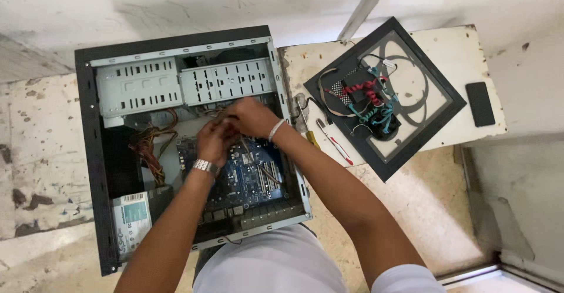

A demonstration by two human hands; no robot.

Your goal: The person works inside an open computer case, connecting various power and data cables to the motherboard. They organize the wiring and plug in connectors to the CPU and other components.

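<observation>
An open desktop computer case (88, 152) lies on its side below me. Both hands reach inside it, just above the blue motherboard (247, 178) and below the metal drive cage (226, 81). My left hand (216, 140), with a metal watch at the wrist, is curled close against my right hand (251, 116), which wears a white bracelet. Their fingers meet over something small near a bundle of cables (155, 143); what they pinch is hidden.
A power supply (132, 219) sits in the case's lower left corner. On the white table to the right lie two screwdrivers (332, 142), the black side panel (388, 96) with coiled wires on it, and a black phone (480, 104).
</observation>
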